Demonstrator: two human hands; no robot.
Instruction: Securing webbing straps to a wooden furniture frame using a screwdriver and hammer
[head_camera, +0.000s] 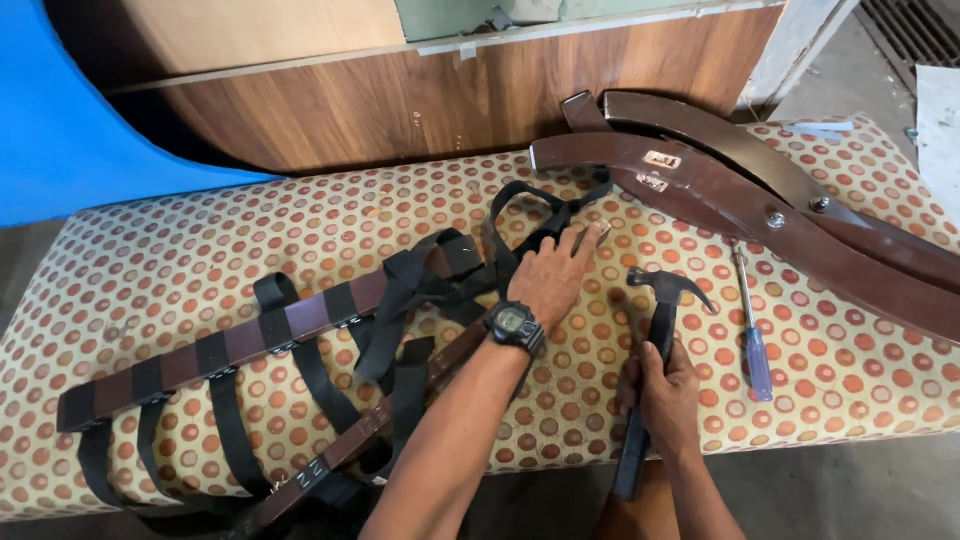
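**Hammer Raised Over Strap Work on Dotted Cushion**

Pictured from above: gripping a black claw hammer (655, 330) low on its handle with a clenched right hand (665, 395), head tilted up and just to the right of the left hand's fingertips. Pressing down with a spread, unclenched left hand (555, 275), black digital wristwatch (514, 322) at the wrist, fingers flat on the cream cushion with orange and brown dots (200, 230), right at the end of a tangle of black woven webbing straps (300, 370). Impossible to tell whether anything small sits under those fingertips.

Trailing away to the left of that hand and under its forearm: the straps, looped around two dark brown wooden rails (230, 345). Lying just right of the hammer: a slim screwdriver with a blue handle (757, 360). Beyond both hands, near the far edge: curved, glossy brown wooden frame pieces (720, 185) joined with bolts.

Judged from the pose, a hold-and-strike step in hand, with the strap end pinned and the hammer poised but not yet touching down. Called for by any blow from here: a short, controlled swing, and fingertips kept clear of the hammer's face.
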